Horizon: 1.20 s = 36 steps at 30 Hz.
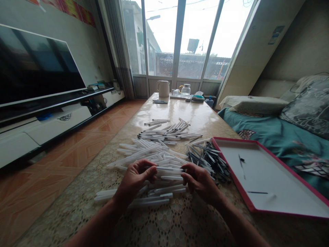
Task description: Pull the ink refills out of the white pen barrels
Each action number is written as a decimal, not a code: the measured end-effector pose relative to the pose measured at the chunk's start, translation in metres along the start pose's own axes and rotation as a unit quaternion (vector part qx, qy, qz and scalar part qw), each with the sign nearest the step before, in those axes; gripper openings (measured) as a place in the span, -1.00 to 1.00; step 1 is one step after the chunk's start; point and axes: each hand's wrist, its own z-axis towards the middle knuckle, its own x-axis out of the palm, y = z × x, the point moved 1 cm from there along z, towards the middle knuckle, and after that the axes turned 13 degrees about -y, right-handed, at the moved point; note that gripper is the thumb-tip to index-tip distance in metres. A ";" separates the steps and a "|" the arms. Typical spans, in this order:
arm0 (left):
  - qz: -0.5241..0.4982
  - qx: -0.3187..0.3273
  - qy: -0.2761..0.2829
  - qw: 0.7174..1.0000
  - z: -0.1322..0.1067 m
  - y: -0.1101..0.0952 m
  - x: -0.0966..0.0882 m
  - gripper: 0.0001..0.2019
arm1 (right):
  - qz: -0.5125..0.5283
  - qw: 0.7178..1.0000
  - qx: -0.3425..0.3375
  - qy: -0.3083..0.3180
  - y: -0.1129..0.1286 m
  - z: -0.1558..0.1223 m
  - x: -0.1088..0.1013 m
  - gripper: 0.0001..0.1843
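Note:
My left hand (135, 180) and my right hand (200, 181) hover close together over a pile of clear pen barrels (151, 157) on the table. Both have their fingers curled in a pinch around one clear barrel (169, 169) held level between them. Right of my right hand lies a heap of dark pen refills (208, 159). Farther back is a smaller group of assembled pens (169, 132).
A white tray with a red rim (231, 178) sits at the right, holding a couple of loose refills. A jug (163, 88), glass pot and small items stand at the table's far end. A TV stands left, a bed right.

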 end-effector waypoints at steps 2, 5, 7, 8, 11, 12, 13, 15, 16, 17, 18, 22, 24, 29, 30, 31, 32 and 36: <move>-0.002 0.000 0.000 1.000 0.000 0.000 0.000 -0.75 | -0.005 1.000 0.002 0.007 -0.002 0.000 0.000 -0.58; -0.003 0.001 -0.003 1.000 0.000 0.001 0.000 -0.75 | -0.009 1.000 -0.007 0.000 -0.002 0.000 0.000 -0.56; -0.001 -0.001 -0.005 1.000 0.000 0.000 0.000 -0.75 | 0.007 1.000 -0.003 -0.007 0.000 0.000 0.000 -0.64; -0.001 -0.003 -0.004 1.000 0.000 0.000 0.000 -0.75 | 0.021 1.000 0.003 -0.009 0.002 0.000 0.000 -0.67; -0.004 -0.001 0.001 1.000 0.000 0.000 0.000 -0.76 | 0.062 0.998 0.031 -0.004 0.005 0.001 0.002 -0.65; -0.005 0.001 0.004 1.000 0.000 0.000 0.000 -0.76 | 0.070 0.997 0.039 0.003 0.006 0.001 0.003 -0.65; -0.006 0.003 0.006 1.000 0.000 0.000 0.001 -0.77 | 0.075 0.996 0.045 0.011 0.006 0.001 0.004 -0.65; -0.009 0.003 0.009 1.000 0.000 0.000 0.000 -0.77 | 0.081 0.995 0.053 0.020 0.005 0.001 0.005 -0.62; -0.010 0.002 0.010 1.000 0.000 -0.001 0.000 -0.77 | 0.084 0.995 0.056 0.019 0.004 0.001 0.005 -0.59; -0.012 0.000 0.009 1.000 0.000 -0.001 0.000 -0.76 | 0.087 0.994 0.060 0.014 0.004 0.002 0.005 -0.58; -0.015 -0.001 0.007 1.000 0.000 -0.001 -0.001 -0.76 | 0.091 0.994 0.062 0.004 0.003 0.002 0.004 -0.59; -0.017 0.006 -0.005 1.000 0.002 0.001 -0.003 -0.77 | 0.092 0.993 0.061 -0.034 0.005 0.003 0.000 -0.63; -0.011 0.008 -0.002 1.000 0.003 0.002 -0.004 -0.77 | 0.087 0.994 0.060 -0.035 0.006 0.004 -0.001 -0.68; -0.004 -0.001 0.008 1.000 0.003 0.003 -0.003 -0.75 | 0.077 0.995 0.058 -0.025 0.006 0.005 0.001 -0.69; -0.004 -0.001 0.009 1.000 0.003 0.002 -0.003 -0.75 | 0.066 0.996 0.051 -0.030 0.006 0.006 -0.001 -0.68; -0.003 0.004 0.006 1.000 0.003 0.001 -0.003 -0.75 | 0.054 0.997 0.042 -0.042 0.007 0.006 -0.004 -0.68; -0.001 0.013 -0.002 1.000 0.003 0.000 -0.004 -0.75 | 0.041 0.997 0.031 -0.060 0.007 0.007 -0.008 -0.69; 0.021 0.090 -0.077 0.993 0.007 -0.005 -0.011 -0.77 | -0.029 0.982 -0.008 -0.188 0.008 0.010 -0.037 -0.71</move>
